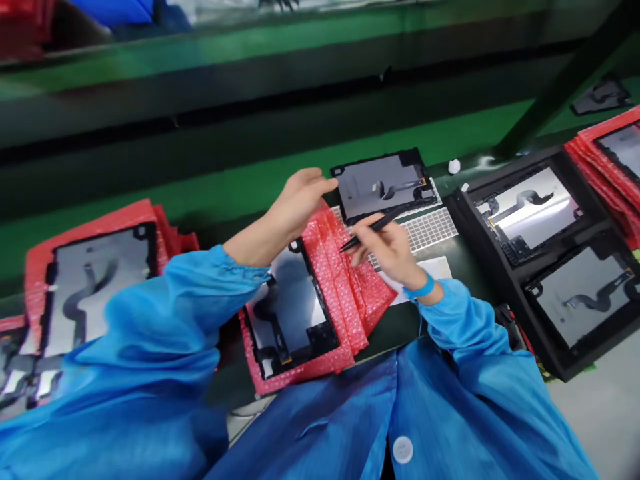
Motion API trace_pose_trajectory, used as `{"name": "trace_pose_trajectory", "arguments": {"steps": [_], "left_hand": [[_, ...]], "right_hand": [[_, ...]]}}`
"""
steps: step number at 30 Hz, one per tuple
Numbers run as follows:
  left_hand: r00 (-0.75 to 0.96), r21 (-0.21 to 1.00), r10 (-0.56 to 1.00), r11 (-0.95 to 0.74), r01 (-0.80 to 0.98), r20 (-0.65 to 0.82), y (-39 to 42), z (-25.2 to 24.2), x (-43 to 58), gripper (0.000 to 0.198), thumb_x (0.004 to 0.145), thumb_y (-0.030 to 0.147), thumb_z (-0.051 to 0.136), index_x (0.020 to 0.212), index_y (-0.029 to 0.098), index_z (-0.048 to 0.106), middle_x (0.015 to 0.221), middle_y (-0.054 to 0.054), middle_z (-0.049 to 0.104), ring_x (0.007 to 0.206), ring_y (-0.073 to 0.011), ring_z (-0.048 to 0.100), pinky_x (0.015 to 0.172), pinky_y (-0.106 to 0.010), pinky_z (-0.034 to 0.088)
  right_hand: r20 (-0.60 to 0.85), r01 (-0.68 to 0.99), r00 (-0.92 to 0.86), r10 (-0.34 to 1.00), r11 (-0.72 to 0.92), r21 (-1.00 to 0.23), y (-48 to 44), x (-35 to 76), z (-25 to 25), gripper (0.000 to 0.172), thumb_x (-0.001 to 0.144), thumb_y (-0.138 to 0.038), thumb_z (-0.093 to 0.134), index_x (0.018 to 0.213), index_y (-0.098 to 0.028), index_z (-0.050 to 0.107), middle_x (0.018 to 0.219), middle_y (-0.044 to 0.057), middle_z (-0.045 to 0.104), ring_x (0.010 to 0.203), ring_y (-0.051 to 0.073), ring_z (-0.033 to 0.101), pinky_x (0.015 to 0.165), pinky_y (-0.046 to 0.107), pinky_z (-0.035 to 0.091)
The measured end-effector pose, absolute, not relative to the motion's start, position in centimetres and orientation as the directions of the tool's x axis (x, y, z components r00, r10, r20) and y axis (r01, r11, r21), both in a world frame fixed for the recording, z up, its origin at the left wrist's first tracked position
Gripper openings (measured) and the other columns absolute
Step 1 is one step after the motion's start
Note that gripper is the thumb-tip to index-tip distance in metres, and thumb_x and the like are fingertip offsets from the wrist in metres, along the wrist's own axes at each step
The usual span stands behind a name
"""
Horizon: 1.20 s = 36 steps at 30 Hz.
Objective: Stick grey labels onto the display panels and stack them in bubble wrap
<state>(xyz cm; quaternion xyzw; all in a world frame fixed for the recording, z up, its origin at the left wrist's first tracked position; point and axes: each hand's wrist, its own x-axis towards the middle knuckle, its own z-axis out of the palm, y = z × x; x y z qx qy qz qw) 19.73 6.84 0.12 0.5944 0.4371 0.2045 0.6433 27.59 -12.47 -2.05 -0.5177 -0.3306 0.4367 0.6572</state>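
Display panels (580,287), two in one tray (505,287); two hands (387,250), one pen (389,218).

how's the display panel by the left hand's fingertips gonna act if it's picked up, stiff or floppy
The display panel will probably stay stiff, judging by its straight edges and thin, slab-like shape. Its dark ribbon cable looks floppy and might flex or snag, since it curves across the back. That smooth-looking grey back may also be a bit slippery.
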Motion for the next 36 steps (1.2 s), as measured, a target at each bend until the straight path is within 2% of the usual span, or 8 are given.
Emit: {"name": "trace_pose_trajectory", "arguments": {"steps": [2,5,7,9,12,17,24,36], "left_hand": [[0.700,0.952,0.701,-0.102,0.287,-0.136,4.2,1.5,17.2,0.032,0.091,0.027,0.079,0.121,0.018,0.074,0.129,-0.009,0.076,0.127,-0.0280,0.069,0.118,-0.042,0.051],[0.949,0.822,0.314,-0.544,0.169,0.013,-1.4,2.2,13.3,0.034,0.104,0.038,0.062,0.130,0.019,0.074,0.131,-0.010,0.077,0.123,-0.0284,0.072,0.115,-0.045,0.054],[0.995,0.692,0.085,-0.721,0.030,0.045,-5.4,1.4,11.8,0.039,0.108,0.038,0.054,0.135,0.014,0.072,0.140,-0.015,0.073,0.131,-0.0301,0.069,0.117,-0.045,0.053],[0.998,0.563,-0.061,-0.823,-0.070,0.036,-9.0,-0.1,11.6,0.044,0.110,0.037,0.053,0.140,0.010,0.069,0.152,-0.019,0.066,0.142,-0.0321,0.062,0.122,-0.046,0.048],[0.988,0.429,-0.157,-0.892,-0.143,0.002,-12.8,-2.4,13.3,0.058,0.107,0.045,0.060,0.151,0.007,0.061,0.165,-0.023,0.053,0.151,-0.0376,0.053,0.125,-0.048,0.042],[0.988,0.352,-0.130,-0.931,-0.093,-0.085,-15.1,-4.0,16.0,0.084,0.100,0.064,0.065,0.161,0.008,0.053,0.173,-0.031,0.036,0.148,-0.0486,0.051,0.112,-0.056,0.045],[0.985,0.341,-0.128,-0.937,-0.081,-0.118,-15.0,-4.1,15.9,0.084,0.100,0.067,0.061,0.159,0.007,0.055,0.173,-0.030,0.038,0.148,-0.0464,0.049,0.111,-0.053,0.043],[0.981,0.343,-0.128,-0.937,-0.071,-0.148,-15.0,-3.6,16.4,0.085,0.099,0.067,0.064,0.160,0.009,0.054,0.174,-0.029,0.036,0.150,-0.0461,0.048,0.113,-0.053,0.042]], "right_hand": [[-0.036,-0.147,0.496,0.868,0.043,-0.988,-14.7,30.0,-1.3,0.049,0.095,-0.071,0.066,0.103,-0.023,0.063,0.070,-0.005,0.070,0.058,0.013,0.074,0.058,0.026,0.064],[-0.048,-0.037,0.590,0.806,-0.032,-0.999,-19.2,33.4,-1.8,0.041,0.096,-0.065,0.072,0.101,-0.024,0.067,0.066,-0.004,0.070,0.057,0.014,0.075,0.055,0.025,0.063],[-0.080,-0.001,0.625,0.776,-0.102,-0.995,-22.4,35.1,-2.7,0.039,0.096,-0.061,0.075,0.100,-0.023,0.069,0.066,-0.002,0.074,0.057,0.016,0.077,0.054,0.026,0.063],[-0.121,0.017,0.651,0.749,-0.175,-0.984,-25.2,36.4,-3.6,0.040,0.094,-0.061,0.078,0.098,-0.021,0.070,0.067,0.001,0.077,0.055,0.017,0.077,0.052,0.026,0.063],[-0.176,0.030,0.682,0.709,-0.267,-0.963,-28.2,37.3,-4.4,0.045,0.093,-0.064,0.079,0.095,-0.020,0.069,0.065,0.003,0.078,0.051,0.018,0.076,0.048,0.024,0.061],[-0.257,0.044,0.661,0.705,-0.379,-0.924,-30.5,36.8,-5.1,0.047,0.093,-0.066,0.076,0.096,-0.021,0.066,0.065,0.003,0.077,0.053,0.019,0.077,0.049,0.025,0.061],[-0.224,0.095,0.675,0.703,-0.384,-0.918,-31.4,35.9,-5.7,0.043,0.099,-0.065,0.070,0.098,-0.023,0.066,0.067,0.001,0.077,0.055,0.018,0.076,0.055,0.027,0.063],[-0.267,0.094,0.630,0.729,-0.413,-0.906,-31.4,36.6,-5.5,0.042,0.099,-0.063,0.072,0.097,-0.021,0.064,0.070,0.002,0.079,0.057,0.018,0.077,0.056,0.027,0.063]]}}
